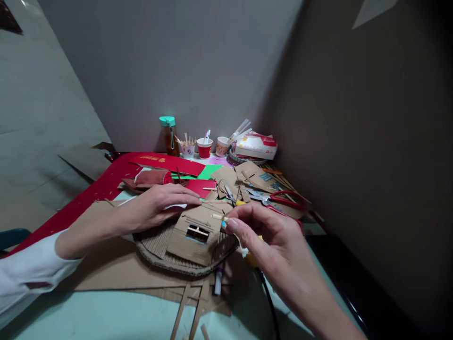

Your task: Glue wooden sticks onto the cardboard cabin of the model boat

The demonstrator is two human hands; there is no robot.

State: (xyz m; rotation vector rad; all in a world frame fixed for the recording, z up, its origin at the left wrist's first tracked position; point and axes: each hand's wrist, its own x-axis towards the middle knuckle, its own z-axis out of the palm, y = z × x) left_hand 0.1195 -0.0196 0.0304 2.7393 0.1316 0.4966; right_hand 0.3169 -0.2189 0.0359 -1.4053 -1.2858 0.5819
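The left hand (161, 205) rests with fingers extended by the windowed cardboard panel (203, 249); the right hand (274, 233), nearly closed, pinches a small pale strip (217, 216).

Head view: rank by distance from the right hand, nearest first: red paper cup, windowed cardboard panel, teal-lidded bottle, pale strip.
From the right hand:
1. Pale strip: pinched at the fingertips.
2. Windowed cardboard panel: just left of the fingertips.
3. Red paper cup: at the back, middle of three cups.
4. Teal-lidded bottle: at the back, farther left.
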